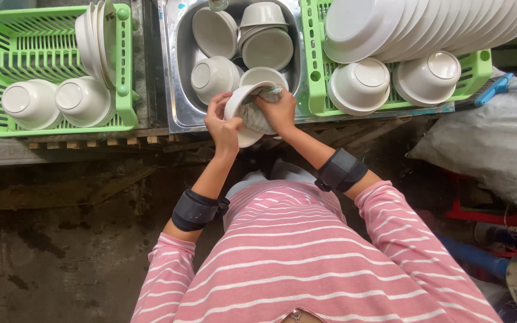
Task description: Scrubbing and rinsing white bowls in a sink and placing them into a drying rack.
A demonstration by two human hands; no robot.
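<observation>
My left hand (221, 123) grips the rim of a white bowl (239, 103), held tilted over the front edge of a steel sink (182, 66). Inside that bowl my right hand (277, 110) presses a crumpled grey cloth (256, 113). Several more white bowls (267, 46) lie in the sink just beyond my hands. Both forearms wear black bands near the elbows.
A green crate (7, 36) at the left holds upturned white bowls (31, 103) and upright plates (96, 37). Another green crate (315, 72) at the right holds a long row of white bowls (414, 24). A grey sack (492, 149) lies at the right, over dark wet floor.
</observation>
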